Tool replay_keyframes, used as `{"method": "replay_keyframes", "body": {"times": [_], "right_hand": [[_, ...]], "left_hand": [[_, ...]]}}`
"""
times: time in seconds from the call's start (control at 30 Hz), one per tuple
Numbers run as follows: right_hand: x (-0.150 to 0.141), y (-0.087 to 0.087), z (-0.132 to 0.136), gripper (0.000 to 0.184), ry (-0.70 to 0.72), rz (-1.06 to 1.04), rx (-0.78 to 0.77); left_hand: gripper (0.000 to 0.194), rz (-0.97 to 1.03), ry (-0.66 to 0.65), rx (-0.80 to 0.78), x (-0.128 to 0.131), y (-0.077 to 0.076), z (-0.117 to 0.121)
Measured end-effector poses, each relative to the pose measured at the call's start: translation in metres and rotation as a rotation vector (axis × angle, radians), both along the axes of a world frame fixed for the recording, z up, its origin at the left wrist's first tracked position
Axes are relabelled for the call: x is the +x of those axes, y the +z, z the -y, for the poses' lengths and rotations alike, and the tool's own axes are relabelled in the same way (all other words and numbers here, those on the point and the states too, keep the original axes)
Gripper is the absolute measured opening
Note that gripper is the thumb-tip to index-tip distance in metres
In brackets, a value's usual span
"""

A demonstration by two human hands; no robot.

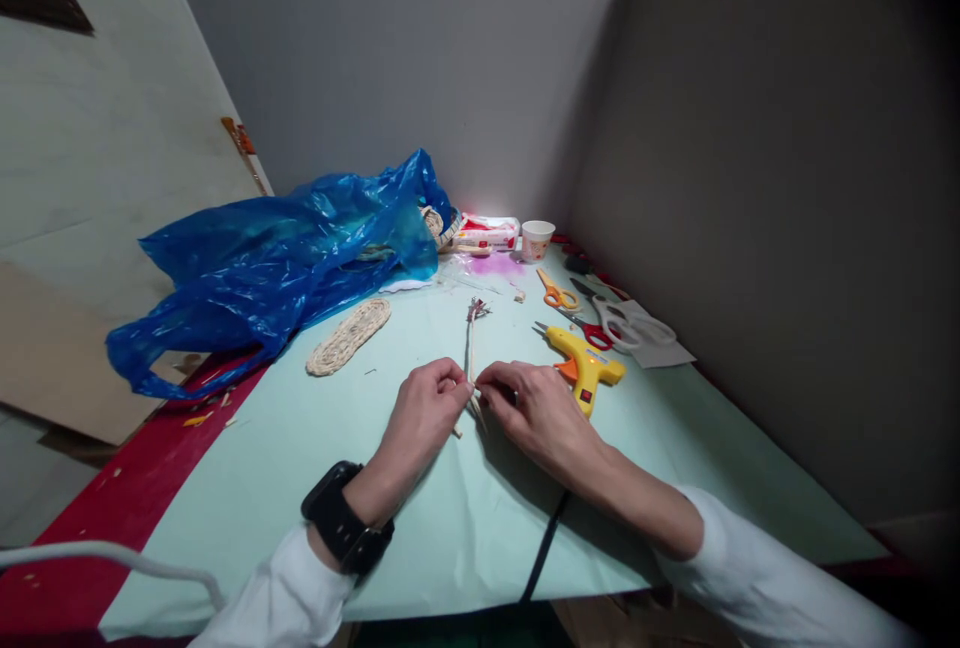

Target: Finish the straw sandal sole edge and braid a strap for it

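Note:
In the middle of the table, my left hand (pixel 430 404) and my right hand (pixel 541 418) meet at their fingertips. Both pinch the lower part of a thin pale cord (pixel 471 353), which runs away from me and ends in a dark reddish tuft. Loose pale ends hang below my fingers. A yellow glue gun (pixel 586 363) with an orange trigger lies just beyond my right hand. Left of the cord rests a flat oval of coiled, woven fibre (pixel 349 337). How the cord is joined under my fingertips is hidden.
A crumpled blue plastic bag (pixel 300 258) covers the back left. Orange scissors (pixel 557 290), red-handled scissors (pixel 596 333) and white-handled scissors (pixel 619 320) lie at the right. A paper cup (pixel 537 241) stands at the back. A black cable (pixel 546 543) crosses the table's front edge.

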State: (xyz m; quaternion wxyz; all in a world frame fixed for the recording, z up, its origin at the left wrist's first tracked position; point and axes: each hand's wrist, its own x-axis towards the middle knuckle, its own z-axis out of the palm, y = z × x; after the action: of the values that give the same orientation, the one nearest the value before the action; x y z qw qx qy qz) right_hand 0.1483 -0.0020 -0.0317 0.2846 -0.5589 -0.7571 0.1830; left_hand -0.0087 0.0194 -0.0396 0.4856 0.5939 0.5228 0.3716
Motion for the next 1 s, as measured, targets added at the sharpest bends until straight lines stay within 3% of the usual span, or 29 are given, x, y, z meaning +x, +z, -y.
{"method": "replay_keyframes", "body": {"times": [0.17, 0.3, 0.37, 0.67, 0.77, 0.9, 1.0], "right_hand": [[-0.004, -0.007, 0.004, 0.015, 0.033, 0.149, 0.199], [-0.007, -0.013, 0.006, 0.022, 0.115, 0.355, 0.601], [-0.008, -0.014, 0.007, 0.027, 0.146, 0.411, 0.728], [-0.012, -0.013, 0.01, 0.032, 0.294, 0.456, 0.857], [-0.008, -0.011, 0.008, 0.024, 0.271, 0.335, 0.711], [0.0, -0.003, -0.002, 0.017, 0.08, -0.156, 0.11], [0.002, -0.001, -0.013, 0.027, 0.129, -0.309, -0.192]], "left_hand": [[0.008, 0.048, 0.012, -0.035, 0.001, 0.001, 0.001], [0.008, 0.132, -0.008, -0.139, 0.0, 0.005, 0.004], [0.008, 0.172, -0.012, -0.178, -0.002, 0.007, 0.005], [0.025, 0.315, -0.049, -0.249, -0.007, 0.007, 0.005], [0.024, 0.32, -0.032, -0.266, -0.009, 0.009, 0.004], [0.023, 0.321, -0.072, -0.29, -0.011, 0.012, 0.004], [0.019, 0.299, -0.097, -0.292, -0.011, 0.013, 0.004]]}}
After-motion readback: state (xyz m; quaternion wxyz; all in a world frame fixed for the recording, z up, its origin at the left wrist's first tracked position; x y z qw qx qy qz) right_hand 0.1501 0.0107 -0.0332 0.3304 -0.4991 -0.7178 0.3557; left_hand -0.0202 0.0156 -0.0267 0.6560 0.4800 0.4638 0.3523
